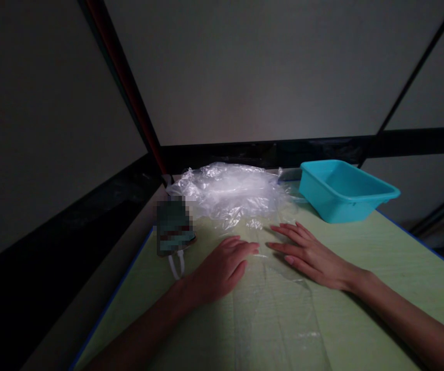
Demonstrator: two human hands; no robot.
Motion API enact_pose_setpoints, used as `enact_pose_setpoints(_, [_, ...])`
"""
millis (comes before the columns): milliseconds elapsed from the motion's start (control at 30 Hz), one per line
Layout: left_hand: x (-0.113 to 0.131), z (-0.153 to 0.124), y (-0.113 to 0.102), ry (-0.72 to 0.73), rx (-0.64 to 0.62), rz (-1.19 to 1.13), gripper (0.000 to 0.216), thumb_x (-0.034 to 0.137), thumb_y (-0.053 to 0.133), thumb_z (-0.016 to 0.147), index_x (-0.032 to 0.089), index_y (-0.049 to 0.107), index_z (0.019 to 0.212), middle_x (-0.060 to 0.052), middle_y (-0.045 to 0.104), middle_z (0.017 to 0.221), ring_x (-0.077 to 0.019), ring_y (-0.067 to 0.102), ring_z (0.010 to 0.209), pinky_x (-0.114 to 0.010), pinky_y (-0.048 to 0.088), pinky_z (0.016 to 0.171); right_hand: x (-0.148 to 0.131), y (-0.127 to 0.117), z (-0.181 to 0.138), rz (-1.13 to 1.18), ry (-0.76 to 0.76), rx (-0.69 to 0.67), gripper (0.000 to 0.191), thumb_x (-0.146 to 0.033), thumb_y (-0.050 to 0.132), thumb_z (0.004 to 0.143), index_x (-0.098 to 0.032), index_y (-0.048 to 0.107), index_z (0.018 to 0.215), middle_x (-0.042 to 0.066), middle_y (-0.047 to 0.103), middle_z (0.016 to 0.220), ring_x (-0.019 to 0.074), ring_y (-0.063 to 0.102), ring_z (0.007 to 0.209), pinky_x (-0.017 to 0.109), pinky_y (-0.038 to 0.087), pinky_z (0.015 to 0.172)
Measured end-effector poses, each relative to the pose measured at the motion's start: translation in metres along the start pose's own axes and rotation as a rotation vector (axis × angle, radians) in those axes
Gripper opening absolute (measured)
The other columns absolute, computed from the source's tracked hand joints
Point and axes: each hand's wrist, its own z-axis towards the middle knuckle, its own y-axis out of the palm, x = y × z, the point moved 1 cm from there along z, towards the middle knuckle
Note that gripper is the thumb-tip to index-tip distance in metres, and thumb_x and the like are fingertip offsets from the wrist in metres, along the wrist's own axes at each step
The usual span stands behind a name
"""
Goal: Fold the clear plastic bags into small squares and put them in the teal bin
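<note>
A thin, clear plastic bag (276, 319) lies flat along the table between my forearms, its near end running out of the picture. My left hand (224, 270) is palm down at the bag's left side, fingers stretched forward and to the right. Opposite it, my right hand (309, 255) rests over the right side with its fingers spread. Neither hand visibly grips anything. Just beyond the fingertips sits a crumpled heap of clear plastic (229, 193); whether the flat bag joins this heap cannot be made out.
A turquoise plastic basin (333, 198) stands at the back right of the light green table (376, 257). On the left lies a blurred-out, flat object (173, 226) with a white strap (177, 264). Panelled walls (264, 72) close off the back and left.
</note>
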Motion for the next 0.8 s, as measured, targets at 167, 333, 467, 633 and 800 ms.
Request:
enact_pose_setpoints(167, [0.001, 0.0, 0.004, -0.008, -0.038, 0.016, 0.036, 0.008, 0.04, 0.081, 0.017, 0.045, 0.116, -0.005, 0.058, 0.115, -0.0154, 0.05, 0.108, -0.038, 0.031, 0.102, -0.004, 0.003, 0.003, 0.027, -0.034, -0.004, 0.035, -0.032, 0.037, 0.091, -0.027, 0.049, 0.123, 0.007, 0.029, 0.142, 0.0279, 0.025, 0.127, 0.058, 0.016, 0.1])
enact_pose_setpoints(333, [0.003, 0.001, 0.002, -0.004, -0.039, -0.004, 0.032, 0.009, 0.041, 0.081, 0.017, 0.048, 0.111, -0.005, 0.059, 0.113, -0.0155, 0.051, 0.106, -0.038, 0.031, 0.101, -0.004, 0.004, 0.003, 0.0, -0.017, -0.037, 0.034, -0.033, 0.037, 0.091, -0.026, 0.05, 0.122, 0.007, 0.029, 0.142, 0.0273, 0.023, 0.128, 0.058, 0.016, 0.1])
enact_pose_setpoints(467, [0.009, 0.001, -0.001, 0.036, -0.079, -0.041, 0.03, 0.009, 0.039, 0.081, 0.02, 0.052, 0.106, -0.003, 0.061, 0.11, -0.0152, 0.052, 0.105, -0.037, 0.032, 0.1, -0.003, 0.002, 0.002, 0.022, -0.04, -0.03, 0.034, -0.031, 0.037, 0.091, -0.026, 0.049, 0.123, 0.007, 0.03, 0.141, 0.0253, 0.022, 0.128, 0.055, 0.016, 0.102])
enact_pose_setpoints(633, [0.014, 0.002, -0.001, 0.077, -0.108, -0.085, 0.03, 0.008, 0.038, 0.081, 0.021, 0.052, 0.104, -0.002, 0.062, 0.107, -0.0151, 0.053, 0.102, -0.037, 0.033, 0.098, -0.004, -0.001, 0.001, 0.058, -0.098, -0.003, 0.033, -0.029, 0.039, 0.09, -0.025, 0.051, 0.121, 0.007, 0.032, 0.14, 0.0252, 0.025, 0.127, 0.054, 0.016, 0.102])
enact_pose_setpoints(800, [0.014, 0.002, 0.001, 0.09, -0.118, -0.098, 0.032, 0.009, 0.039, 0.081, 0.02, 0.047, 0.11, -0.001, 0.063, 0.105, -0.0145, 0.054, 0.1, -0.035, 0.032, 0.1, -0.006, -0.002, 0.002, 0.069, -0.143, -0.014, 0.031, -0.027, 0.04, 0.09, -0.022, 0.054, 0.118, 0.008, 0.033, 0.139, 0.0242, 0.025, 0.127, 0.051, 0.019, 0.103])
